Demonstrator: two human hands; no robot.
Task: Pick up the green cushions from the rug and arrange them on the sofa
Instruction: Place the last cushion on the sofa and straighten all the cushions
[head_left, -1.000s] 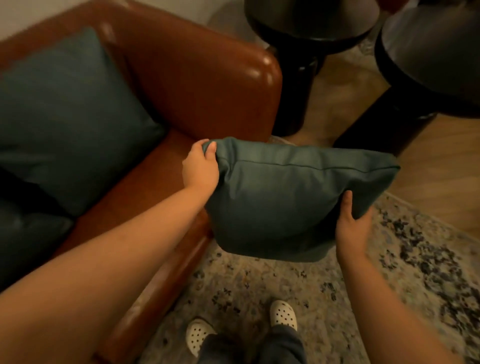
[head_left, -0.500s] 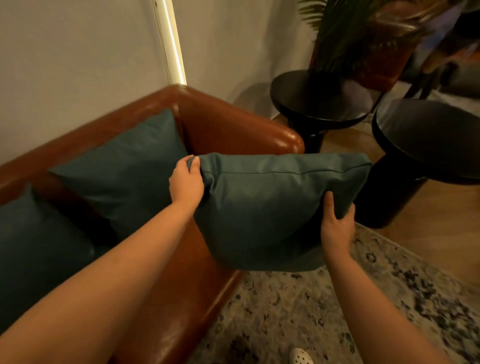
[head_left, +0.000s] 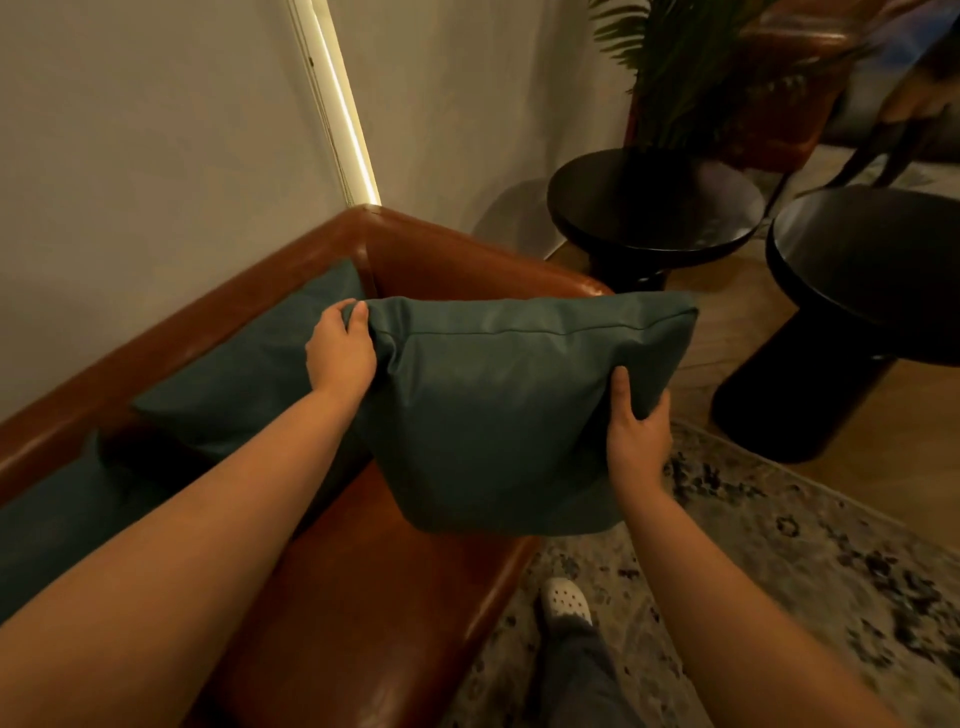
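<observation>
here the green cushion (head_left: 509, 415) hangs upright in the air over the right end of the sofa (head_left: 374, 587) seat, just in front of the armrest, clear of the rug (head_left: 779, 571). the left hand (head_left: 340, 353) pinches its top left corner, fingers curled shut on the fabric, while the right hand (head_left: 636, 431) clasps the lower right edge, thumb on the front face; held that way the cushion stays flat and square, probably so it can be stood against the back. the sofa already holds two more green cushions: one (head_left: 249, 374) leaning in the back corner, another (head_left: 57, 514) toward the seat's left edge. no cushion shows on the visible rug.
</observation>
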